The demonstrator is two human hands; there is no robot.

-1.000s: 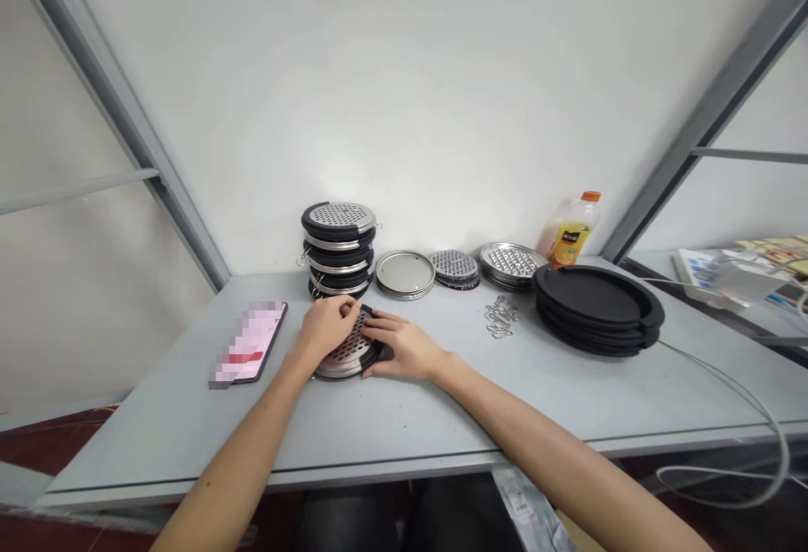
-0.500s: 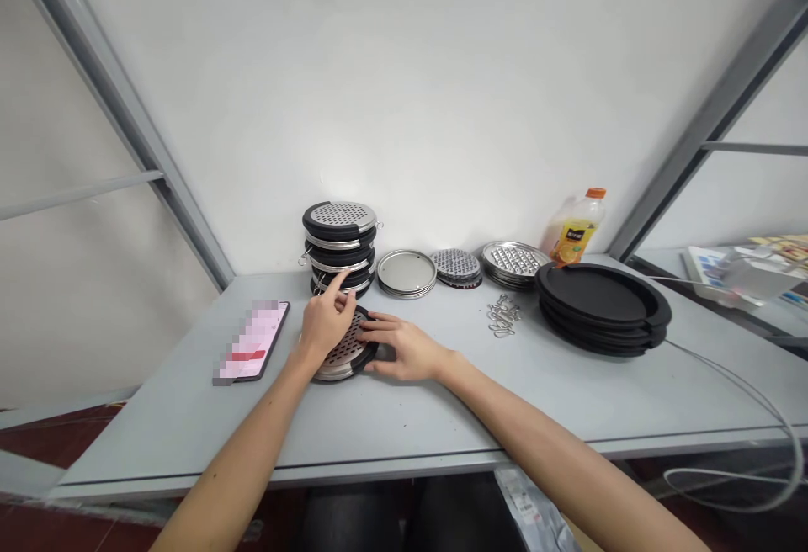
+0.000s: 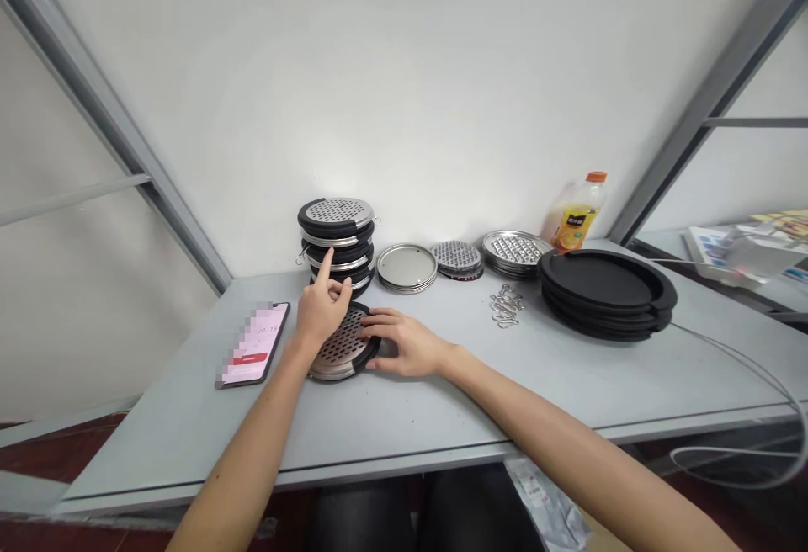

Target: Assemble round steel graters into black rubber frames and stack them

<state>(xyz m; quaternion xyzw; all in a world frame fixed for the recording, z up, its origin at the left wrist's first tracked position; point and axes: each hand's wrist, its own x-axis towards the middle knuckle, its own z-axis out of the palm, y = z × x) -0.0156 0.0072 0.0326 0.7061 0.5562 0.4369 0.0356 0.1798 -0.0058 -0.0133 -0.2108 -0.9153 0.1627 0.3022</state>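
A round perforated metal case with a black rim (image 3: 341,352) lies flat on the table in front of me. My right hand (image 3: 407,343) grips its right edge, fingers over the top and thumb low at the side. Over the case's far left part is my left hand (image 3: 320,310), its index finger stretched out toward a stack of similar black-rimmed cases (image 3: 336,214). The other left fingers are bent and partly hidden; nothing shows in them. Small wire rings stick out from the stack's sides.
Along the wall stand plain metal lids (image 3: 407,268), grater-like perforated discs (image 3: 457,257) and perforated metal lids (image 3: 516,247). Metal hooks (image 3: 505,306) lie before stacked black rings (image 3: 606,283). A juice bottle (image 3: 577,220) stands behind; a phone (image 3: 256,346) lies left. A cable (image 3: 745,367) crosses the right.
My left hand has shifted slightly, with its index finger pointing more upward. My right hand stays at the case's right edge. The camera view has moved a little.
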